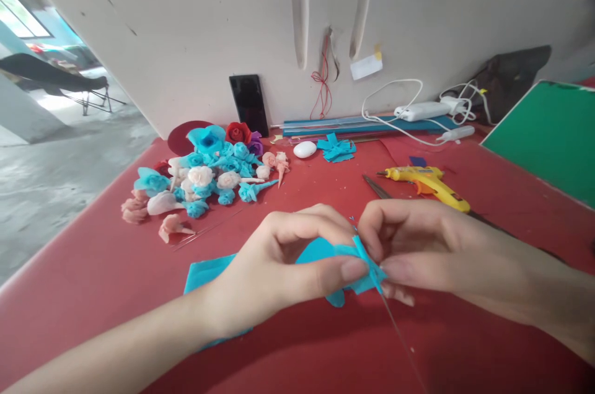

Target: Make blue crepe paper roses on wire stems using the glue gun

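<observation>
Both hands meet over the front of the red table. My left hand point(283, 264) pinches a blue crepe paper strip point(356, 251) between thumb and fingers. From the other side, my right hand point(418, 251) grips the same paper with thumb and fingertips. Part of the paper is rolled narrowly round a thin wire point(400, 326), which runs down toward the front edge. A rounded end of the strip hangs below my left fingers. Under my left wrist lies a folded blue paper piece point(209, 273), partly hidden by the hand.
Paper flowers point(199, 177) in blue, white and pink are heaped at the left. A yellow glue gun point(427, 183) and dark scissors point(375, 186) lie at the right. Blue paper scraps point(337, 148), a white oval object point(305, 149), a phone point(250, 103) and a white power strip point(423, 111) are farther back.
</observation>
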`<move>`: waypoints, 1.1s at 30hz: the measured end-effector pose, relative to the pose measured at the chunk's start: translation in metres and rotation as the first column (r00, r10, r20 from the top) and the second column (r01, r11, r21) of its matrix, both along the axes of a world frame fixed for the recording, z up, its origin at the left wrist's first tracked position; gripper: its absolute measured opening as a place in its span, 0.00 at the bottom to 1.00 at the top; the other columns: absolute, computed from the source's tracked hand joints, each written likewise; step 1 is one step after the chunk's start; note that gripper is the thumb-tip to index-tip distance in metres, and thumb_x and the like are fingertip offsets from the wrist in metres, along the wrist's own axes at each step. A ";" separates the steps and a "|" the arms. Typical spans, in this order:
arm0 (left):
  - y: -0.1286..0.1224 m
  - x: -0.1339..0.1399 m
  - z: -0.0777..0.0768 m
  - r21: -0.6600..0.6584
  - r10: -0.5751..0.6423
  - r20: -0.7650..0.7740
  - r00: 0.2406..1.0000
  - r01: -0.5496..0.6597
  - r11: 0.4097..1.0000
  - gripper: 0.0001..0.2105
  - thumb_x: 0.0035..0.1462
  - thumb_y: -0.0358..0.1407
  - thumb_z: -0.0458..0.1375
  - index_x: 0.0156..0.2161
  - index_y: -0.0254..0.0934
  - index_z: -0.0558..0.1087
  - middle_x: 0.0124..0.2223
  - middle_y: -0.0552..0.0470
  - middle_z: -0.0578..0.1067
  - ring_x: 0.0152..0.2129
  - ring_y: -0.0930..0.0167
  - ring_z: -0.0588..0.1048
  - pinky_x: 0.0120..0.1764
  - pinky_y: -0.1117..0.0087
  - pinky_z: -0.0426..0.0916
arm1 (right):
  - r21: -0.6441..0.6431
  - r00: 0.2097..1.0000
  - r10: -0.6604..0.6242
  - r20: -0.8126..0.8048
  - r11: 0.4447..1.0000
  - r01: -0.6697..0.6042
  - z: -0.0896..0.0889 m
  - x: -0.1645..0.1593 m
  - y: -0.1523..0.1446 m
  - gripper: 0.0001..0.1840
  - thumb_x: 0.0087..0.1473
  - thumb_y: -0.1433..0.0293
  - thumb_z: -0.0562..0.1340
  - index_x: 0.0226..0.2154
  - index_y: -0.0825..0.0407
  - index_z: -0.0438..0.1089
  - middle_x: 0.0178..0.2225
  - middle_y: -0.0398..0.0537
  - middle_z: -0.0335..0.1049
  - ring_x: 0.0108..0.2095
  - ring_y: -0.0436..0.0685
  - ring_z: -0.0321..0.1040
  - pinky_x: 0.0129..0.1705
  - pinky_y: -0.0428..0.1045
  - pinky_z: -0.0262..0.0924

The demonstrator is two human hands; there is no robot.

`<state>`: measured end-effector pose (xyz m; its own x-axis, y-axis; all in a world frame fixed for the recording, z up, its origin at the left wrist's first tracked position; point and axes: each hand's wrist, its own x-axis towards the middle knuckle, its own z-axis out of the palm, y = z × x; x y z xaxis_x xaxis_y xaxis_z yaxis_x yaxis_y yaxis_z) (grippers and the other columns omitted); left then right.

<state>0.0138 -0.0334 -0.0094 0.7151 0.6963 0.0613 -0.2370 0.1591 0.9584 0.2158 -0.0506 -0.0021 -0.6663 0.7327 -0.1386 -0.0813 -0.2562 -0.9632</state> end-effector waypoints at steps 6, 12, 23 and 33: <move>-0.001 -0.001 -0.001 -0.015 -0.003 -0.012 1.000 0.003 1.000 0.03 0.53 0.30 0.61 0.31 0.39 0.77 0.33 0.54 0.70 0.26 0.75 0.71 0.30 0.73 0.70 | -0.001 1.000 0.002 0.005 1.000 -0.002 -0.001 -0.003 0.001 0.05 0.55 0.71 0.62 0.31 0.54 0.65 0.28 0.38 0.67 0.24 0.39 0.62 0.27 0.36 0.59; 0.000 -0.001 -0.001 0.026 0.002 -0.034 0.999 -0.002 1.000 0.03 0.53 0.31 0.60 0.30 0.38 0.76 0.33 0.54 0.71 0.28 0.74 0.71 0.33 0.72 0.71 | -0.028 1.000 0.002 0.015 1.000 -0.002 0.002 -0.005 0.000 0.06 0.54 0.71 0.62 0.30 0.55 0.63 0.27 0.38 0.66 0.22 0.38 0.62 0.26 0.35 0.59; -0.001 -0.001 0.002 0.083 0.029 -0.077 0.997 -0.022 0.996 0.04 0.53 0.31 0.60 0.28 0.37 0.75 0.31 0.55 0.70 0.28 0.74 0.71 0.33 0.72 0.70 | -0.060 0.999 0.032 -0.038 0.998 -0.035 -0.005 -0.004 0.001 0.04 0.56 0.73 0.61 0.31 0.54 0.64 0.28 0.38 0.66 0.23 0.38 0.62 0.27 0.34 0.59; -0.001 -0.001 0.000 0.075 0.022 -0.077 0.997 -0.017 0.997 0.04 0.53 0.31 0.60 0.27 0.36 0.73 0.31 0.55 0.70 0.28 0.74 0.71 0.33 0.71 0.69 | -0.083 1.000 0.013 -0.019 0.996 -0.014 -0.004 -0.006 0.002 0.05 0.54 0.73 0.62 0.29 0.55 0.64 0.27 0.38 0.66 0.22 0.39 0.62 0.25 0.35 0.58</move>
